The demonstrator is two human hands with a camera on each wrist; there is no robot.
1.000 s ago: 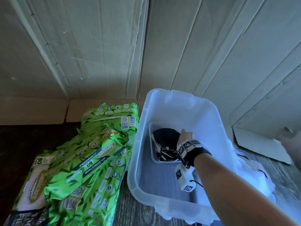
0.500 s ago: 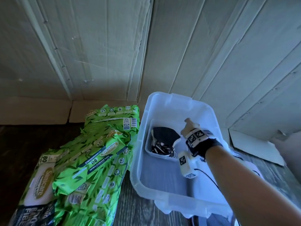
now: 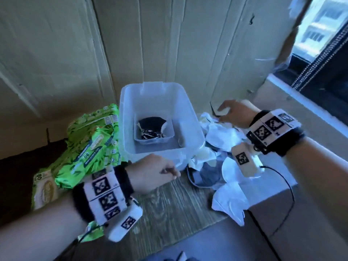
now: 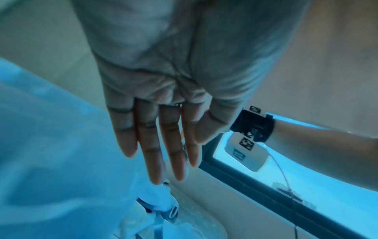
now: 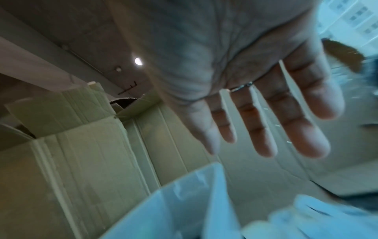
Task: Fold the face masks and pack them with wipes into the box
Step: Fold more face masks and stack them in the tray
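Note:
A clear plastic box (image 3: pixel 190 129) stands at the table's middle; a small tray inside it holds a folded black mask (image 3: pixel 151 122). Green wipes packs (image 3: pixel 90 147) lie stacked to its left. A loose pile of white face masks (image 3: pixel 222 138) lies to its right. My left hand (image 3: pixel 173 173) hovers at the box's front rim with straight fingers (image 4: pixel 155 161), holding nothing. My right hand (image 3: pixel 224 110) is over the far end of the mask pile, its fingers (image 5: pixel 263 134) spread and empty. Whether it touches a mask is unclear.
Cardboard panels (image 3: pixel 150 44) stand close behind the box. A window ledge (image 3: pixel 301 102) runs at the far right. Bare wood-grain tabletop (image 3: pixel 169 204) shows in front of the box. A cable (image 3: pixel 286 185) trails from my right wrist across the masks.
My right hand has left the box, leaving the black mask in the tray, and moved right over the mask pile. My left hand has come into view at the box's front.

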